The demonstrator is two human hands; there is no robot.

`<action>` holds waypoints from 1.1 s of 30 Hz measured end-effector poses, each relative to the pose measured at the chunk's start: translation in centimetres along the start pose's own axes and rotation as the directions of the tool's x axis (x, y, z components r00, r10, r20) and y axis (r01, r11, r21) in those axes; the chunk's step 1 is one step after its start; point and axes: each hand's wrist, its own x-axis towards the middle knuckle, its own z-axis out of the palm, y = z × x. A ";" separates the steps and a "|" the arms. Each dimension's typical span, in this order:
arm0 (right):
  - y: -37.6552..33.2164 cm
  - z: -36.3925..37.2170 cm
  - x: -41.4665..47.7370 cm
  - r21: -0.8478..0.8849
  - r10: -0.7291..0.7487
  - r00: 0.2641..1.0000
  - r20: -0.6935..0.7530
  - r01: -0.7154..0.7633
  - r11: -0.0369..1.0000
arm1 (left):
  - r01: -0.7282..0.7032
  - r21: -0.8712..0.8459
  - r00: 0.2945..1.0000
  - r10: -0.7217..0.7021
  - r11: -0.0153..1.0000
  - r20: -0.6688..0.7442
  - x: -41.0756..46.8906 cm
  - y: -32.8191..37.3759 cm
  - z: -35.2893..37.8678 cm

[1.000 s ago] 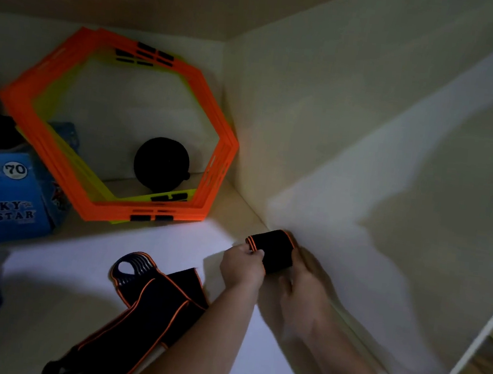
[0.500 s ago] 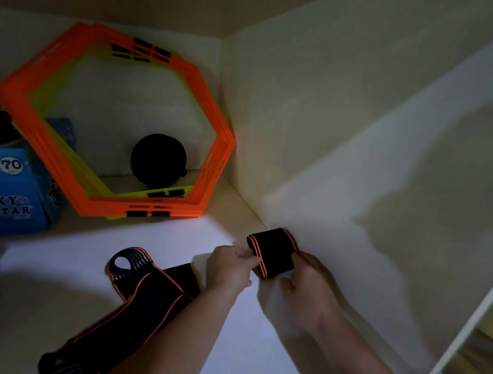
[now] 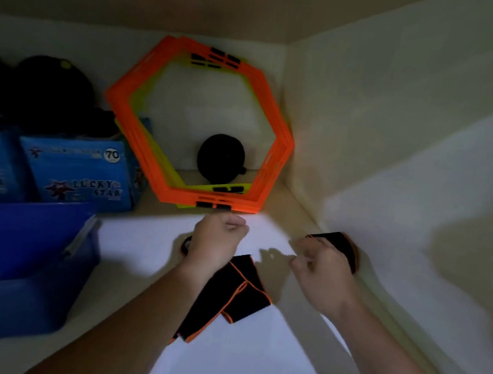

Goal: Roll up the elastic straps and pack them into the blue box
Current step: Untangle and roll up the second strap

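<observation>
A rolled black strap with orange edging sits in my right hand, close to the right wall of the shelf. My left hand hovers apart from it, fingers curled with nothing in them, above an unrolled black strap with orange trim lying flat on the white shelf. My left forearm hides part of that strap. The blue plastic box stands at the left, its inside dark.
Orange and yellow hexagon rings lean against the back wall with a black round object behind them. Blue "Lucky Star" cartons stand at back left, with dark items on top.
My left hand let go of the rolled strap and moved left; my right hand alone holds it. The view swung left, bringing the blue box and cartons into sight.
</observation>
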 end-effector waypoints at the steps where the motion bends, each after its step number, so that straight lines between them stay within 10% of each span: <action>1: -0.6 1.1 0.3 0.007 0.003 0.999 0.043 -0.003 1.000 | -0.015 0.056 1.000 0.016 0.998 -0.023 0.0 -0.6 -1.4; 20: -9.3 12.0 7.3 -0.159 -0.073 0.906 0.417 0.151 0.976 | -0.121 0.684 0.980 -0.024 0.720 0.198 -3.8 -6.0 -9.4; 33: -9.5 14.6 9.2 -0.048 -0.066 0.927 0.368 0.090 0.995 | -0.202 0.552 0.903 -0.064 0.809 0.424 -11.7 -7.3 -15.3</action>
